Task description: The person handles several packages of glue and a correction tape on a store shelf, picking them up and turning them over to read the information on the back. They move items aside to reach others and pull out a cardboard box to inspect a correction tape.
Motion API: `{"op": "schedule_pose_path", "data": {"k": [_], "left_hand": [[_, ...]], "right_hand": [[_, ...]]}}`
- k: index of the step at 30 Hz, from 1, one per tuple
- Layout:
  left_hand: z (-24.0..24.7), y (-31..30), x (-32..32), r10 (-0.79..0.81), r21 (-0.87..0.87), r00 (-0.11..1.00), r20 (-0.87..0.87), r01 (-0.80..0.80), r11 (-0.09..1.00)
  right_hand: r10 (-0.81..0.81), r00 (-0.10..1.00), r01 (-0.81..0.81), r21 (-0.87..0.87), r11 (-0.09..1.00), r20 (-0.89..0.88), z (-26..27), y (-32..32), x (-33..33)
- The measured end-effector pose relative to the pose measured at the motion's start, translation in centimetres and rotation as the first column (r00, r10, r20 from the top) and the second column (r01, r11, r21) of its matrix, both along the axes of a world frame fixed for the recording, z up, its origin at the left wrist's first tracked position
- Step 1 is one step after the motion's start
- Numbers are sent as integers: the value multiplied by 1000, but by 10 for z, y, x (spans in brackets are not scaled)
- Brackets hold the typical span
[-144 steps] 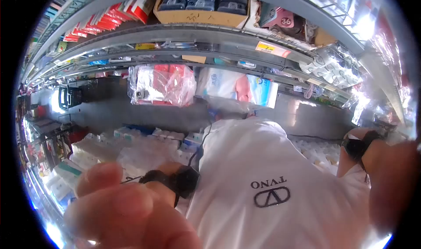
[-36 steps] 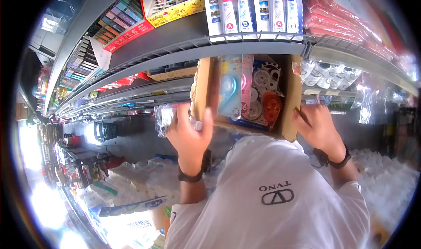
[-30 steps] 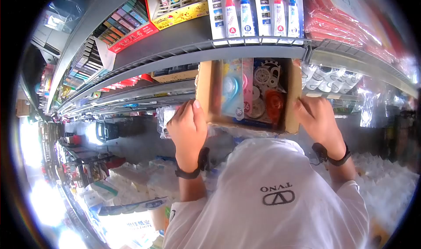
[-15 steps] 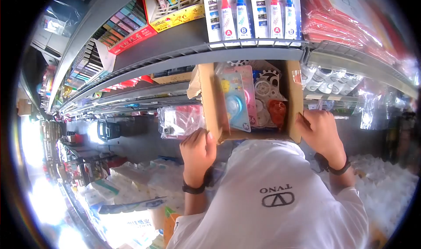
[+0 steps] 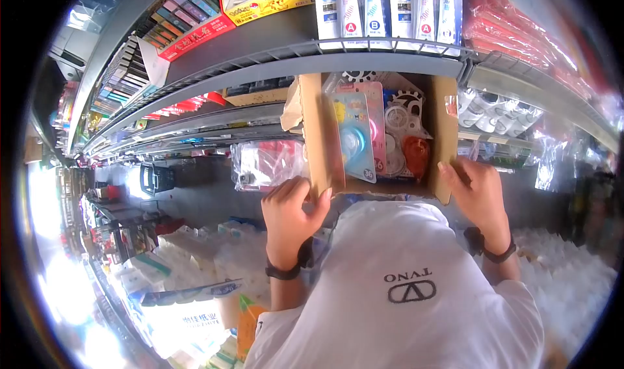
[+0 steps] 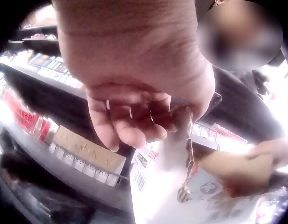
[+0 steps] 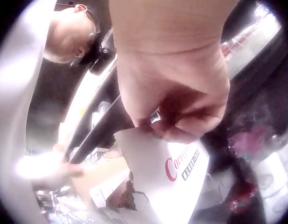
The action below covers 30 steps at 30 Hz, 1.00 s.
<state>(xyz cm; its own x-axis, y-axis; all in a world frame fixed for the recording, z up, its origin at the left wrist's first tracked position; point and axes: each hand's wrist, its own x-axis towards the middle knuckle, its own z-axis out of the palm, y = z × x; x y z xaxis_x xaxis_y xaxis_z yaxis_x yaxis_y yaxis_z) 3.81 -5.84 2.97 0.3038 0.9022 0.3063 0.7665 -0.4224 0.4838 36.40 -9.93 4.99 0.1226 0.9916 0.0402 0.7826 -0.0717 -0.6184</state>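
An open cardboard box with torn edges is held in front of the white shirt, below a wire-edged shelf. Inside lie a blue blister pack, a pink one, white gear-like pieces and an orange-red item. The left hand grips the box's left near corner, thumb on the edge; in the left wrist view the hand has its fingers bent beside the white outer wall. At the right near corner the right hand pinches the wall; the right wrist view shows its curled fingers on the printed side.
Glue packs and a yellow-red display box stand on the shelf above. Plastic-wrapped red-and-white packages are at the left, white wrapped goods at the right. A dark basket lies farther left, with packaged goods below.
Since the oldest view, both hands have come onto the box, now in front of the shelf. Over the last half second, box and hands have shifted slightly up and right.
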Motion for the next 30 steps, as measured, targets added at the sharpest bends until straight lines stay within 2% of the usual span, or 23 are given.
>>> {"op": "schedule_pose_path", "data": {"k": [3,6,9,12,15,16,19,20,23,30], "left_hand": [[-3,1,-2,22,-38,997,70,-19,999],[-9,3,-8,-12,-59,982,190,24,998],[-18,6,-17,-94,-105,982,165,112,988],[-21,11,-17,-172,-121,945,277,212,970],[-38,16,-22,-230,-132,889,395,302,944],[-41,17,-24,-246,-140,868,431,333,932],[-29,22,-29,-313,-158,849,426,410,898],[-32,25,-32,-364,-93,861,355,420,903],[-25,26,-35,-408,-61,869,281,440,896],[-26,25,-34,-333,-39,911,242,353,935]], "right_hand": [[-44,999,44,-6,999,-19,4,-4,-4],[-35,998,34,14,999,61,5,-8,-8],[-58,995,58,-12,998,-83,-12,-9,-7],[-131,981,123,-61,991,-142,-12,-11,-13],[-247,912,224,-108,969,-328,-20,-14,-20],[-264,912,252,-79,965,-314,-21,-15,-23],[-270,950,269,-29,963,-159,-21,-19,-26],[-285,948,287,-8,958,-142,-22,-20,-30],[-311,944,316,40,948,-109,-21,-19,-39],[-247,963,256,82,963,-110,-29,-19,-34]]}}
